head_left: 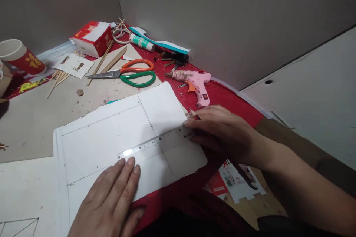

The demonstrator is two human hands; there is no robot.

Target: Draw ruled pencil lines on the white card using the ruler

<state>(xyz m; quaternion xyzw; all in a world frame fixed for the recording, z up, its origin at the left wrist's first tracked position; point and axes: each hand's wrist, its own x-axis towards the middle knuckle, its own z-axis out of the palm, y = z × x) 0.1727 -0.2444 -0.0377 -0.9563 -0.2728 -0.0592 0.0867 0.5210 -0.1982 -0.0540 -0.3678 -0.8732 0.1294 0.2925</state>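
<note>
A white sheet of card [102, 133] with ruled pencil lines and small marks lies at the table's front edge. Across it, slanting up to the right, rests a clear plastic ruler [150, 143]. My left hand [114, 192] lies flat on the sheet, fingers stretched, fingertips by the ruler's left end. At the other end, my right hand [222, 129] has its thumb and fingers around the ruler's tip. A pencil [195, 114] is also held in that hand, its point up and its shaft mostly hidden by the fingers.
Behind the sheet lie scissors [125, 74] with orange and green handles, a pink glue gun [194, 83] and a glue stick [141, 42]. A red box [93, 39], wooden sticks [102, 61] and a paper cup [23, 57] are further left. Grey walls enclose the table.
</note>
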